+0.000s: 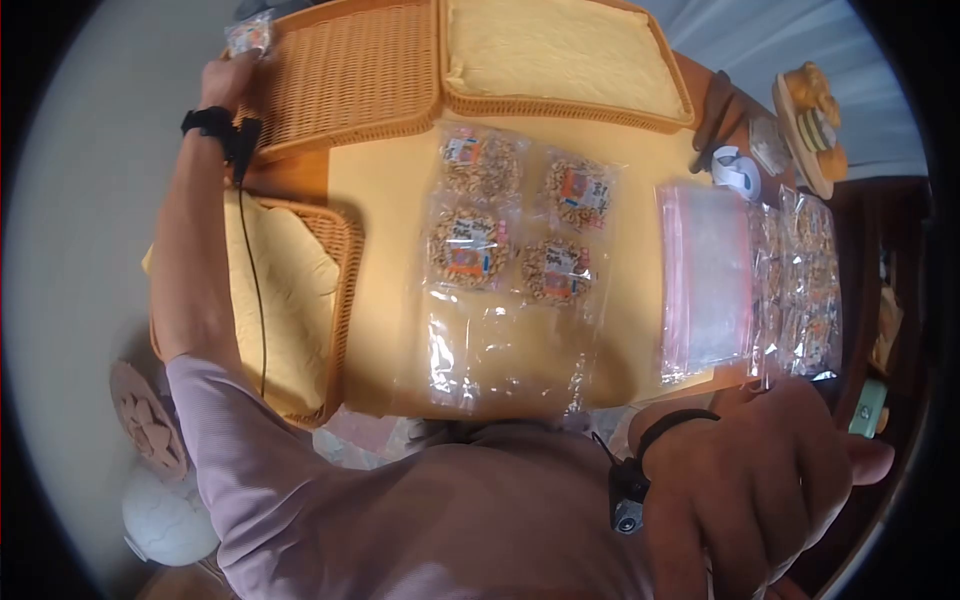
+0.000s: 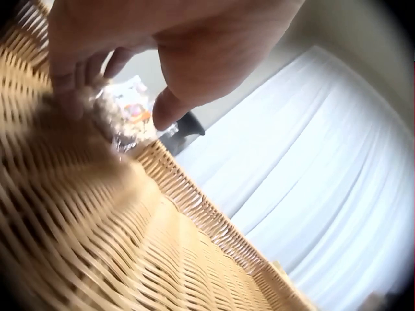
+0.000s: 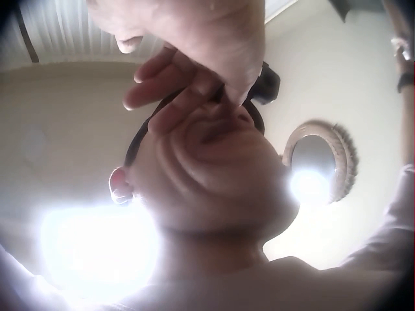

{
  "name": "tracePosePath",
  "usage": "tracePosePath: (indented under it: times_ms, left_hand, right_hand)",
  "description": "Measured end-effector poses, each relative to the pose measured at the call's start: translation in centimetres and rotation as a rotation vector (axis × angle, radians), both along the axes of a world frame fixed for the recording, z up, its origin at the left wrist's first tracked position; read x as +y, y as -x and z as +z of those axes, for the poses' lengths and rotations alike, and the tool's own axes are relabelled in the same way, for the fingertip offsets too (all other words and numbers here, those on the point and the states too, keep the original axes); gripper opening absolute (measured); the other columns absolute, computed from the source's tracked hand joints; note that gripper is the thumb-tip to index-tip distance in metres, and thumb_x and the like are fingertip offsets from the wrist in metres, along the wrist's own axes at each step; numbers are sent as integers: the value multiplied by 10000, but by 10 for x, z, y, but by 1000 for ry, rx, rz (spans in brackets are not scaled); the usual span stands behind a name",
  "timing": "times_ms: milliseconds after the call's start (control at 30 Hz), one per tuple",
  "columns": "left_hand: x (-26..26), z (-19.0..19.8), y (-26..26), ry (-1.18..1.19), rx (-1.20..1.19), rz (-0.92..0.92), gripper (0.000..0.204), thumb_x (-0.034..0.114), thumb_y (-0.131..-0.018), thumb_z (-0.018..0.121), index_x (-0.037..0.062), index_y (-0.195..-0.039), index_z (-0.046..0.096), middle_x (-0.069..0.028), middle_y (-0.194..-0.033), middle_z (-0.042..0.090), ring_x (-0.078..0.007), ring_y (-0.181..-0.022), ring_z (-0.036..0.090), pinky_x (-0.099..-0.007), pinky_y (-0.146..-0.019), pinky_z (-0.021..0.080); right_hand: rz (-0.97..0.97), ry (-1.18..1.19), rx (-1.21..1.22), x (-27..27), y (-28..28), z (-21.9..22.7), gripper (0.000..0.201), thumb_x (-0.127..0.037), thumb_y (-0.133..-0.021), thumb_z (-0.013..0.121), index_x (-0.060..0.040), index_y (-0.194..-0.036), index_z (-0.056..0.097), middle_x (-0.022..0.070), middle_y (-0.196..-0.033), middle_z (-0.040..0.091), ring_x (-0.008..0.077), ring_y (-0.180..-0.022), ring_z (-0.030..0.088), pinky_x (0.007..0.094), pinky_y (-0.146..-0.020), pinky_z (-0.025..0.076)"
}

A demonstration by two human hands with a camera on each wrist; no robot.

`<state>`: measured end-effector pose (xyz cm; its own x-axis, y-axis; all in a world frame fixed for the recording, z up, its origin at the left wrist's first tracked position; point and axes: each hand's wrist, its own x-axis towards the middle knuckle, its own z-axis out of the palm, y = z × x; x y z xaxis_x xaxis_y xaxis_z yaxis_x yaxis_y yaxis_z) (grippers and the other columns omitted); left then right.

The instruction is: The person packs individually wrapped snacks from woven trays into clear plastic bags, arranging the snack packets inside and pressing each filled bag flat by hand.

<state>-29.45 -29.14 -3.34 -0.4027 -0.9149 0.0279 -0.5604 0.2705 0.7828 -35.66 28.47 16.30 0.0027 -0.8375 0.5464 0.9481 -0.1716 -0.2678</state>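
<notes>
At the far left corner of a wicker tray [image 1: 350, 70], my left hand [image 1: 230, 82] grips a small clear packet of what looks like nuts [image 1: 250, 36]. The left wrist view shows the packet [image 2: 126, 113] between thumb and fingers, above the tray's rim [image 2: 194, 197]. My right hand [image 1: 755, 480] is raised close to the camera, off the table's front right edge. In the right wrist view its fingers [image 3: 175, 91] hang loosely bent in front of the face, with nothing seen in them. A clear plastic bag [image 1: 500, 345] with several similar packets [image 1: 468, 245] lies mid-table.
Cloth-lined wicker trays stand at the back [image 1: 560, 55] and left [image 1: 345, 290]. To the right lie a stack of empty clear bags [image 1: 705, 280] and filled bags [image 1: 810, 285]. A white tape roll [image 1: 737, 172] and a wooden board with bread-like pieces [image 1: 808, 130] are behind them.
</notes>
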Motion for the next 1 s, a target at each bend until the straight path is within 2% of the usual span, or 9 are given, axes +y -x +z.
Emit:
tracePosePath:
  times_ms: [267,333,367,500,567,667,767,900,1000]
  left_hand:
    - [-33,-1,14,64,-165,-71,722,528,-867,721,-157,-1092,689,-196,-973,749,-261,-843,731,-372,-710,548]
    - [-48,-9,19,-24,-122,-92,686,538,-889,695,-120,-1082,703,-195,-920,754,-274,-795,740,-385,-691,552]
    - [-60,-20,16,249,-250,-249,654,543,-890,694,-71,-1112,719,-187,-933,761,-280,-814,746,-395,-699,559]
    - [-59,-18,21,220,-318,-133,699,593,-865,716,-43,-1155,732,-196,-1021,762,-269,-869,750,-379,-764,571]
    - [-56,-15,19,308,-383,-178,739,622,-857,718,-52,-1161,732,-201,-1055,762,-262,-893,750,-370,-786,570]
    - [-46,5,8,102,-337,-184,860,674,-840,715,-78,-1255,680,-171,-1077,763,-228,-959,728,-363,-801,559]
    - [1,38,-6,1,-279,-134,857,704,-827,722,-31,-1268,699,5,-781,612,-97,-698,554,-251,-615,435]
    - [6,48,-34,-137,-59,-49,672,543,-930,708,27,-1359,660,67,-772,482,-35,-639,392,-204,-552,312]
    - [71,90,-79,-242,213,-282,500,375,-1026,627,67,-1419,624,69,-834,515,-37,-666,431,-209,-577,348]
  right_hand:
    - [-307,143,224,-18,6,-16,618,-261,-1092,475,-118,-491,462,92,-536,585,216,-562,654,455,-860,616]
    - [-851,35,383,-13,-12,-15,569,-182,-1073,478,-124,-507,504,74,-520,572,184,-560,633,398,-852,619]
    - [-854,23,403,-13,-8,-16,569,-182,-1073,478,-124,-507,504,74,-520,572,184,-560,633,398,-852,619]
    - [-1256,351,741,-33,-6,-32,511,-89,-1029,496,-116,-520,530,58,-516,571,168,-548,615,352,-899,602]
    - [-1466,824,432,-56,-1,-39,504,-77,-1022,511,-114,-520,531,55,-515,569,167,-541,607,347,-890,601]
    - [-955,186,576,-8,-2,-18,502,-65,-1015,522,-114,-516,521,51,-514,562,158,-537,602,338,-881,599]
    - [-973,179,576,-1,-7,-16,506,-60,-1012,529,-112,-510,501,47,-517,556,152,-539,603,329,-848,605]
    - [-954,266,596,10,-9,-14,511,-59,-1011,535,-115,-505,493,45,-519,551,149,-542,604,320,-810,610]
    - [-875,112,440,21,-23,-7,514,-63,-1009,534,-126,-501,485,47,-517,546,156,-544,603,311,-773,607]
